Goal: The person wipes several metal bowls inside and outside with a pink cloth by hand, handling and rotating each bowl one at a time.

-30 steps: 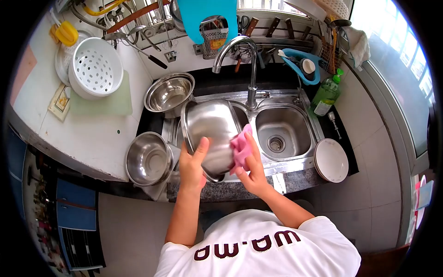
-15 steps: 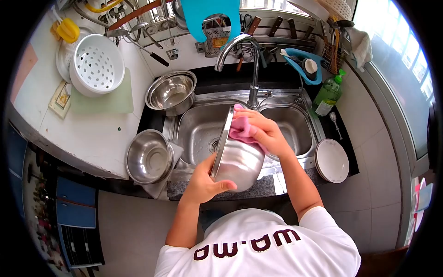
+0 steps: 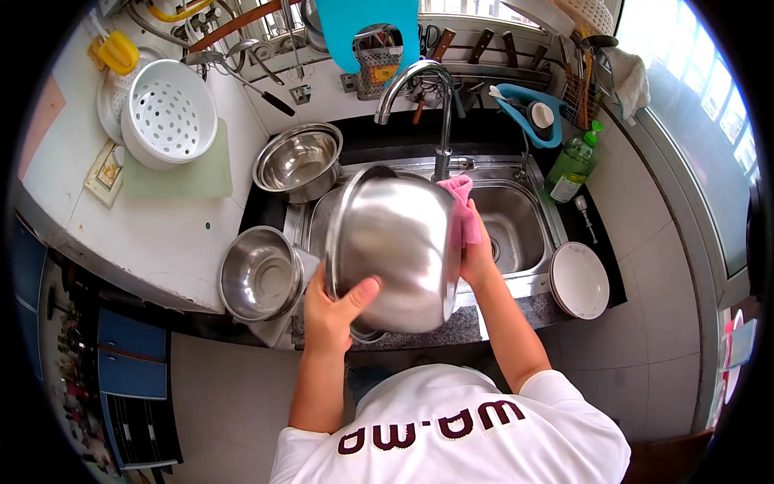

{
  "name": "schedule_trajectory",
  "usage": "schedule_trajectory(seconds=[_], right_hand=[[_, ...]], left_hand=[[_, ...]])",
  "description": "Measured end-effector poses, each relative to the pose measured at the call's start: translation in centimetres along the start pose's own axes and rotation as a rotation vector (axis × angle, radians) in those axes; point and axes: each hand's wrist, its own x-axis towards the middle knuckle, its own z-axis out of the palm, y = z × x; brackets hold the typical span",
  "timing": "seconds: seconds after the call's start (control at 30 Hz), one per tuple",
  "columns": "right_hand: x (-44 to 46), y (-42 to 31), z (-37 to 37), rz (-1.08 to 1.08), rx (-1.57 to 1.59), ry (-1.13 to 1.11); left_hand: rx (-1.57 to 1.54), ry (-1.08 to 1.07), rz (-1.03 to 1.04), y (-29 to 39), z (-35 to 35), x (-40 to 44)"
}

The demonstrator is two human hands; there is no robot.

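A shiny stainless steel pot (image 3: 403, 250) is held up over the front of the sink, tipped on its side with its mouth facing left. My left hand (image 3: 330, 315) is closed on its rim side, thumb pressed on the outer wall and fingers out of sight behind. At the pot's right, by its base, my right hand (image 3: 477, 252) holds a pink cloth (image 3: 459, 206) against the metal. Most of the right fingers are hidden behind the cloth and pot. Below the pot lies the double-bowl sink (image 3: 512, 214), its left bowl mostly covered.
Stacked steel bowls (image 3: 298, 161) stand left of the sink, and another steel bowl (image 3: 260, 274) sits nearer the front. A faucet (image 3: 443, 121) rises behind the pot. White plates (image 3: 580, 281) and a green soap bottle (image 3: 574, 165) are at right. A white colander (image 3: 169, 113) is far left.
The pot has turned so its outer wall and base side face up more. My right hand and the cloth have slid from the upper rim to the base side at right.
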Motion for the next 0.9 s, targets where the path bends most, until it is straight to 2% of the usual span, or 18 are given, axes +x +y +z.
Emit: schedule_trajectory(seconds=[0.03,0.07,0.13,0.2,0.23,0.3,0.37,0.43,0.47,0.5,0.53,0.6,0.67,0.73,0.77,0.83,0.9], right_hand=[[-0.5,-0.1,0.8,0.091,0.143,0.019],[-1.1,0.2,2.1,-0.011,0.049,0.052],[-2.1,1.5,2.8,-0.011,0.101,0.064],[-2.6,3.2,3.1,-0.147,-0.027,0.027],[-3.2,3.4,3.4,-0.146,-0.026,0.026],[-4.0,3.4,3.8,-0.373,-0.636,-0.105],[-4.1,3.4,4.0,-0.793,-1.288,-0.108],[-4.2,2.8,4.3,-0.924,-1.516,-0.277],[-4.1,2.3,4.5,-0.926,-1.516,-0.274],[-4.0,1.8,4.8,-0.974,-1.551,-0.363],[-3.9,1.3,5.1,-1.02,-1.583,-0.455],[-3.6,0.4,5.7,-1.078,-1.624,-0.491],[-3.3,-0.7,6.8,-1.194,-1.658,-0.537],[-2.8,-1.8,7.4,-1.188,-1.62,-0.595],[-2.6,-2.3,7.7,-1.178,-1.588,-0.647],[-2.0,-3.3,8.2,-1.169,-1.537,-0.671],[-1.5,-4.3,8.1,-1.066,-1.472,-0.723]], left_hand=[[0.0,0.001,0.0,-0.1,0.4,0.4],[-0.128,0.083,0.027,-0.2,0.7,0.9],[-0.276,0.241,0.105,-1.1,1.5,2.2],[-0.404,0.358,0.078,-1.4,2.1,3.5],[-0.475,0.395,0.046,-1.9,1.9,4.2],[-0.538,0.383,-0.002,-2.6,1.7,5.2],[-0.6,0.366,-0.056,-2.6,2.0,5.4],[-0.466,0.316,-0.079,-2.0,2.9,4.9],[-0.327,0.304,-0.057,-1.9,3.1,4.8],[-0.325,0.303,-0.058,-2.1,2.8,4.7],[-0.229,0.239,-0.022,-2.4,2.3,4.7],[-0.057,0.159,-0.006,-2.4,1.9,4.3],[-0.038,0.083,-0.005,-2.9,1.2,4.2],[0.08,-0.061,-0.013,-3.3,0.2,4.0],[0.08,-0.058,-0.012,-3.3,0.1,3.7],[0.276,-0.209,0.084,-2.7,0.3,3.1],[0.277,-0.255,0.036,-2.1,-0.1,2.6]])
